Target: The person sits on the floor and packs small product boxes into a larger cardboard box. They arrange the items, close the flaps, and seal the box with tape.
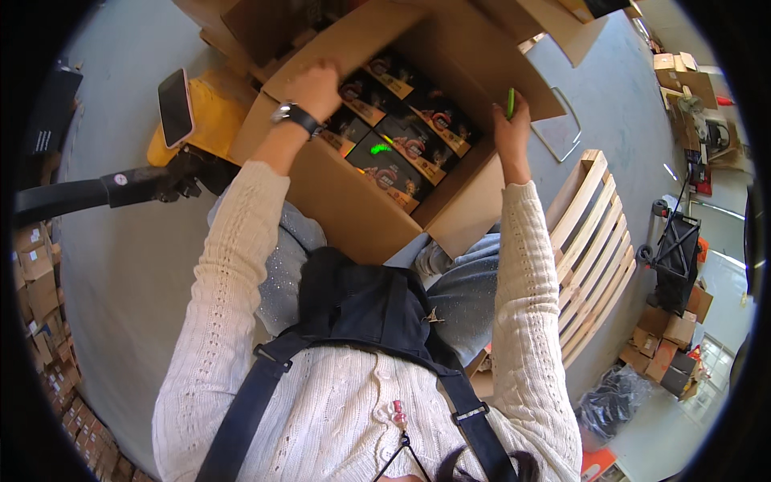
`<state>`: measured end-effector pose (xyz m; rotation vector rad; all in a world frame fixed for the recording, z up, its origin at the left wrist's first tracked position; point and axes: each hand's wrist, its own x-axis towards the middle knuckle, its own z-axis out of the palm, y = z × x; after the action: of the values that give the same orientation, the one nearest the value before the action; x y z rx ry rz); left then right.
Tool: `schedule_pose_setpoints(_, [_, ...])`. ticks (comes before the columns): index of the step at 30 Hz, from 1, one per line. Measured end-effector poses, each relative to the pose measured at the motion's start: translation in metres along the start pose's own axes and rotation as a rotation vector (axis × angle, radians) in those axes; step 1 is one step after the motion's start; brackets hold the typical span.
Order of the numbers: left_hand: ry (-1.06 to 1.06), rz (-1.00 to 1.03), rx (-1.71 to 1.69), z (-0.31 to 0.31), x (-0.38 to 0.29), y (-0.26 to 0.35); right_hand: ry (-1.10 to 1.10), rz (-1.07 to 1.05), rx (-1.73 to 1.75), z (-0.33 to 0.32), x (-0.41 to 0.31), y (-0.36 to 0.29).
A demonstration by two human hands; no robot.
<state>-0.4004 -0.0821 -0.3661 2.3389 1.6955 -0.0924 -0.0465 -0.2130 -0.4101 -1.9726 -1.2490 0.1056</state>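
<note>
In front of me stands an open cardboard carton point(355, 208) with its flaps raised. Packed inside are several black printed boxes point(385, 169) with orange lower edges; a bright green mark shows on one. My left hand point(316, 90), with a watch point(298, 117) at the wrist, is at the carton's left flap point(355, 36). Its fingers are blurred, so whether they grip the flap is unclear. At the right flap point(536, 96), my right hand point(513, 129) holds a slim green tool point(511, 103), perhaps a cutter, upright between thumb and fingers.
To the left, a phone point(176, 109) rests on a yellow piece of equipment point(214, 99) with a black handle point(90, 194). A wooden pallet point(593, 241) leans at the right. Farther right stand a folded black wagon point(674, 253) and cardboard boxes point(668, 337). More cartons point(39, 271) line the left.
</note>
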Motion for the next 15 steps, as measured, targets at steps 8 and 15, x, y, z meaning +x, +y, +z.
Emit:
schedule_pose_setpoints(8, [0.383, -0.017, -0.212, -0.075, 0.025, -0.082, -0.081, 0.049, 0.063, -0.018, 0.001, -0.01])
schedule_pose_setpoints(15, [0.426, 0.041, -0.088, -0.073, 0.035, -0.081, -0.108, -0.023, 0.146, -0.03, -0.021, -0.034])
